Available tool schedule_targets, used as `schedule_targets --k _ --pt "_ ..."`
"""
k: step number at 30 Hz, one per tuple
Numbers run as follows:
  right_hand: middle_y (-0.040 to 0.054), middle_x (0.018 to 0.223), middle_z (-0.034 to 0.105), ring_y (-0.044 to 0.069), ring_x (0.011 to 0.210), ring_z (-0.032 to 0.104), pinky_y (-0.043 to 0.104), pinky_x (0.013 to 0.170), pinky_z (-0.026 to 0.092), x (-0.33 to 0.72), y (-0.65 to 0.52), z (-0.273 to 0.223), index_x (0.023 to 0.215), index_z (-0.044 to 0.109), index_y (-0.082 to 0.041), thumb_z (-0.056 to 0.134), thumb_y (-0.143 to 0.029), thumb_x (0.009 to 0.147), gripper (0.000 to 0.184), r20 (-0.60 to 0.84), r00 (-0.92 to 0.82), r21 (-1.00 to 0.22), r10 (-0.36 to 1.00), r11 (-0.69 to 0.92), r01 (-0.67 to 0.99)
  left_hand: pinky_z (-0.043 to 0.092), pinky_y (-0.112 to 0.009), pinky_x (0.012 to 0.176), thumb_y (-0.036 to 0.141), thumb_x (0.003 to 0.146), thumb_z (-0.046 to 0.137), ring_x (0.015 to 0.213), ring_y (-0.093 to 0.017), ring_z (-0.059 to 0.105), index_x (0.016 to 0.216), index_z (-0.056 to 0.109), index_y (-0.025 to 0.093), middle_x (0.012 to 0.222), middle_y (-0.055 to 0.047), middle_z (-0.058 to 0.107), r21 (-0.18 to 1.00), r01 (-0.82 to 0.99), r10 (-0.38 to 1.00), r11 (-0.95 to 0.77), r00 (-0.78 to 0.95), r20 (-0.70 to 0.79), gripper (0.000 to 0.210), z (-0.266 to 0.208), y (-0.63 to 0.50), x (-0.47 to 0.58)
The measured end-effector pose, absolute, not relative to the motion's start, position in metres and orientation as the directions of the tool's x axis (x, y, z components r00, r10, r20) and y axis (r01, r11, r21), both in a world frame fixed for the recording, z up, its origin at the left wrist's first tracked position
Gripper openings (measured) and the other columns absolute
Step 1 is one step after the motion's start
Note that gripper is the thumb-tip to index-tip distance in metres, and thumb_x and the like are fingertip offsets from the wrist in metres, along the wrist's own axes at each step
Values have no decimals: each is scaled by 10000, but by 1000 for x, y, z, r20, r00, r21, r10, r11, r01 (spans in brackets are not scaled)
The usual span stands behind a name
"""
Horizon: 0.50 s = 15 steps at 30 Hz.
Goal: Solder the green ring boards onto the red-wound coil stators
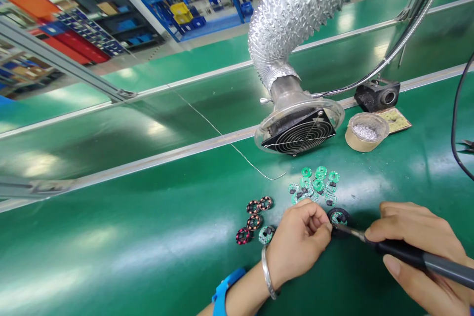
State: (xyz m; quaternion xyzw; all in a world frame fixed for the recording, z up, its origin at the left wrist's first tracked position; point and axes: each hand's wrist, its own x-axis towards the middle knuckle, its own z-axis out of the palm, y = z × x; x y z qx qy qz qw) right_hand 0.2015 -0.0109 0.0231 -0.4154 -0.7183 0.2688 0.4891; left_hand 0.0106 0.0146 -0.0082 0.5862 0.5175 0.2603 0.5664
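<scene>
My right hand (425, 247) is wrapped around the dark handle of a soldering iron (400, 252). The iron's metal tip reaches the near left edge of a small black round part with a green ring-shaped circuit board (339, 217) on it. At the left rim of that part, my left hand (301, 239) is closed in a pinch; what its fingertips hold is hidden. Left of this hand lie several copper-wound coil rings (254, 222) and one ring with a green circuit board (265, 234). Loose round green circuit boards (317, 185), several with black pieces on them, sit just beyond my hands.
A fume extractor hood (299, 131) on a silver flexible duct (285, 24) hangs over the green bench (148, 237). Behind the boards stand a round tub of shiny bits (366, 131), a yellowish sponge (394, 119) and an iron holder (377, 95). Thin solder wire (237, 150) dangles leftward; pliers (467, 145) lie right.
</scene>
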Motion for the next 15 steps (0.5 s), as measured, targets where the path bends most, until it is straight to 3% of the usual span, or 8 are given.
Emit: schedule_targets --k 6,11,15 --pt "5 546 510 153 434 423 324 452 320 202 -10 21 867 611 -214 448 -169 843 171 487 -217 -774 846 533 341 413 -186 439 141 750 563 502 -81 517 659 565 154 674 6 519 933 319 902 163 335 -272 92 -9 15 10" --pt "42 589 562 201 499 537 357 455 374 208 -13 24 893 623 -229 444 -257 921 183 511 -144 -756 848 523 394 408 -178 443 123 746 560 503 -77 515 662 568 157 656 13 521 933 320 905 162 329 -270 91 -11 13 10" --pt "40 640 593 210 563 597 341 469 439 220 -6 23 1098 608 -232 484 -216 911 225 507 -297 -700 809 587 406 415 -190 451 135 748 555 505 -82 516 655 558 161 657 12 522 931 324 901 167 333 -278 97 -12 13 9"
